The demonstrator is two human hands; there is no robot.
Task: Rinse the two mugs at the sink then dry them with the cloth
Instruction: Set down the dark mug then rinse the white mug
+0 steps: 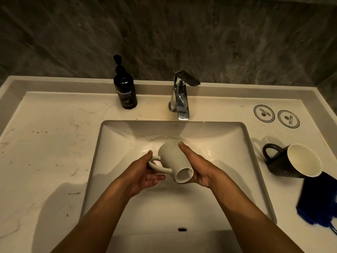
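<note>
I hold a grey-white mug (170, 157) on its side over the sink basin (242, 143), its mouth turned towards me. My left hand (145, 175) grips the handle on the mug's left. My right hand (197, 168) presses flat along the mug's right side. A black mug (280, 162) with a white inside lies on its side on the counter right of the basin, its mouth facing right. A blue cloth (318, 199) lies just in front of it at the right edge. The chrome tap (179, 96) stands behind the basin.
A black hand-wash pump bottle (125, 88) stands on the counter left of the tap. Two round printed coasters (276, 115) lie at the back right. The pale marble counter (51, 143) stretches left of the basin. A dark stone wall rises behind.
</note>
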